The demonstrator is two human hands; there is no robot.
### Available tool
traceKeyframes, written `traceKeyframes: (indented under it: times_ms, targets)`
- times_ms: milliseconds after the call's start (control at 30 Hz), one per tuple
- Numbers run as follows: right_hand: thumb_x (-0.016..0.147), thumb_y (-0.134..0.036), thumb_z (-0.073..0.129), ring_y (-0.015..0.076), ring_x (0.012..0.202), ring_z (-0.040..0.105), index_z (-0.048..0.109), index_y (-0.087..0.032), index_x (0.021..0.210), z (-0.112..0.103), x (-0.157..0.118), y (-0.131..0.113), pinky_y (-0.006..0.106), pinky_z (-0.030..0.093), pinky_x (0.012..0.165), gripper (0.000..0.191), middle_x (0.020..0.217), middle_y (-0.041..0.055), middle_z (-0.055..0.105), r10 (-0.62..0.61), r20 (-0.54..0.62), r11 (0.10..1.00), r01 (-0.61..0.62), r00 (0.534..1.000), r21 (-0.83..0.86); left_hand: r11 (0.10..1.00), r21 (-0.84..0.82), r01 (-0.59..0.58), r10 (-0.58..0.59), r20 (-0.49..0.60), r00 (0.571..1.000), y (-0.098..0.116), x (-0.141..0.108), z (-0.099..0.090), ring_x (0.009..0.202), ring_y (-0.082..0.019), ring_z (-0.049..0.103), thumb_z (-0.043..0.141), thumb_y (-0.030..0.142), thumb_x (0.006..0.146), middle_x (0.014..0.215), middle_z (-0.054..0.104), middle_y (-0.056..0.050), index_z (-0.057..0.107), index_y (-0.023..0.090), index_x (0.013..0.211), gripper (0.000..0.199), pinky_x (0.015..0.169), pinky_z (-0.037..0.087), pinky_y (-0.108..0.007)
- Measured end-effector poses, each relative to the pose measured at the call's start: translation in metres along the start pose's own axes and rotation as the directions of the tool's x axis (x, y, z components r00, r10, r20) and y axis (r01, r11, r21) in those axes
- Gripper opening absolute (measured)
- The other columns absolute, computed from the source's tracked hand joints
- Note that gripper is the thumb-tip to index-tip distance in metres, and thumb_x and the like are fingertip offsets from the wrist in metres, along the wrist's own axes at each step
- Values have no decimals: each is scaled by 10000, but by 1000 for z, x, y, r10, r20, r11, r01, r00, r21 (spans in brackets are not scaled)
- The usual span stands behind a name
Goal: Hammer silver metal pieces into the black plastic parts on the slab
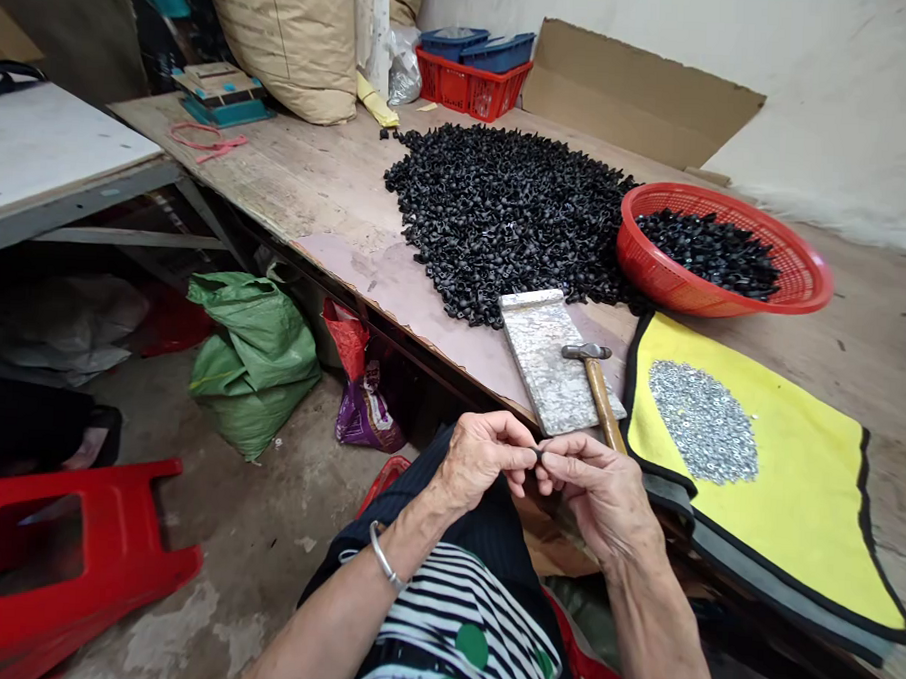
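Note:
Between the fingertips of my left hand (pixel 485 456) and my right hand (pixel 586 475) is a small black piece (pixel 538 453); both hands pinch it above my lap, at the table's edge. Just beyond them a hammer (pixel 595 381) with a wooden handle lies on a worn, silvery board (pixel 538 353). A large heap of small black parts (pixel 511 207) spreads behind the board. To the right, small silvery metal pieces (pixel 705 421) are piled on a yellow cloth (pixel 799 495) with black edging.
A red basket (pixel 808 280) of black parts sits at the right. Farther back are a red crate (pixel 471 88) with blue trays, cardboard (pixel 636 92) and a large sack (pixel 286 42). A green bag (pixel 253 356) and a red stool (pixel 114 545) stand on the floor at left.

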State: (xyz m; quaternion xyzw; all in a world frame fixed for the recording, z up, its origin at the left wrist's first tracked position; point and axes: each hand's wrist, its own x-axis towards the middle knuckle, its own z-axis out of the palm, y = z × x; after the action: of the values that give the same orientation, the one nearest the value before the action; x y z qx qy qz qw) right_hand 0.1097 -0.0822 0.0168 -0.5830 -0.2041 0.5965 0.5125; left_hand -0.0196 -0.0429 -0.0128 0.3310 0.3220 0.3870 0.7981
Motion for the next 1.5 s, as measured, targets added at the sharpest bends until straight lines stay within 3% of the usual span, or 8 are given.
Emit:
traceKeyframes:
  times_ms: [633,933,1033,1133,1200,1233,1367,1500]
  targets:
    - [523,-204,748,119,367,533,621,-129,616,11,-6,9,235,467,392,174,440,-10,573,-107,-173,989,123,979,84,989,-144,25,-32,-42,999,-2,1,12,366,-128,547,715,168,597,449,599,-29,599,85,639,148,327,463,-213]
    - [592,-330,737,119,425,539,625,-135,781,-6,-4,-15,264,452,462,294,547,2,615,-271,-138,945,235,953,-229,977,-211,-11,-7,-82,997,7,11,22,383,-102,533,727,159,574,523,604,-21,596,84,655,171,351,496,-232]
    - [642,-413,673,129,481,538,634,-148,841,-22,0,-23,287,447,508,333,633,24,636,-454,-231,785,264,861,-561,980,-195,-41,15,-134,991,10,17,21,392,-97,531,731,170,568,526,605,-22,598,83,666,187,354,497,-226]
    - [675,-446,594,201,669,578,631,-164,852,-37,9,-27,348,437,639,335,804,85,659,-662,-118,374,190,740,-908,982,-174,-70,32,-210,977,11,24,20,398,-97,530,736,169,546,523,607,-23,592,84,670,208,349,498,-227]
    - [667,-436,581,238,751,574,616,-174,854,-43,18,-29,368,409,681,324,850,100,650,-649,-42,216,131,759,-967,985,-152,-84,41,-265,963,11,29,21,393,-97,526,736,167,528,513,603,-18,582,86,661,219,345,501,-233]
    - [650,-415,593,239,750,569,604,-182,840,-44,22,-30,362,399,674,301,816,90,642,-600,-75,262,107,796,-959,986,-138,-89,46,-289,956,11,32,21,389,-97,524,734,168,523,507,600,-16,576,87,655,221,343,502,-237]
    - [541,-290,647,166,541,509,509,-208,701,-43,31,-35,292,371,525,227,565,-2,539,-226,-257,716,-19,940,-697,994,-65,-90,62,-353,934,9,39,23,364,-99,515,706,169,520,482,586,-8,556,93,634,203,325,496,-244]
    - [595,-356,592,109,416,438,460,-201,690,-41,26,-40,263,361,415,224,524,-25,493,11,-116,861,-68,993,-504,997,18,-71,73,-371,926,4,44,24,339,-104,507,666,167,537,440,555,12,544,103,631,168,301,479,-239]
